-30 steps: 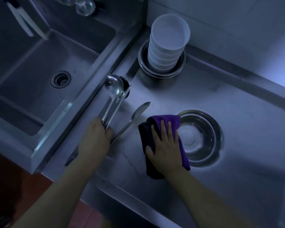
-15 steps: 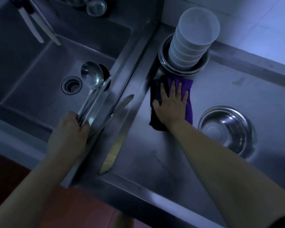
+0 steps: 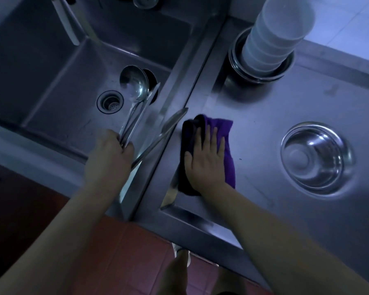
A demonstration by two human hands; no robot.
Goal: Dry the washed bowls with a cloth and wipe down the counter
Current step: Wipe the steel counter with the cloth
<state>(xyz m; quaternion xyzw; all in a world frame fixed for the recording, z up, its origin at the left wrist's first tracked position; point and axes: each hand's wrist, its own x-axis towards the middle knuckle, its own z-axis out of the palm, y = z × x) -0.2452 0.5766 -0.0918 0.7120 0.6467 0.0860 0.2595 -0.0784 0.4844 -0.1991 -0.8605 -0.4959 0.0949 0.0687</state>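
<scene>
My right hand (image 3: 207, 158) lies flat, fingers straight, pressing a purple and black cloth (image 3: 227, 143) onto the steel counter (image 3: 264, 209) near its left edge. My left hand (image 3: 109, 158) grips a bundle of steel utensils: two ladles (image 3: 134, 86) and a flat spatula (image 3: 170, 124), held out over the sink. A stack of white bowls (image 3: 275, 37) stands in steel bowls (image 3: 262, 71) at the counter's back. One steel bowl (image 3: 316, 158) sits alone to the right of the cloth.
The sink basin (image 3: 58, 86) with its drain (image 3: 110, 102) lies to the left, with a raised steel rim between sink and counter. White tiled wall runs behind the counter. Red floor tiles and my feet (image 3: 179, 271) show below the front edge.
My right hand has dragged the cloth from beside the bowl stack back toward the counter's front. My left hand keeps the utensils over the sink.
</scene>
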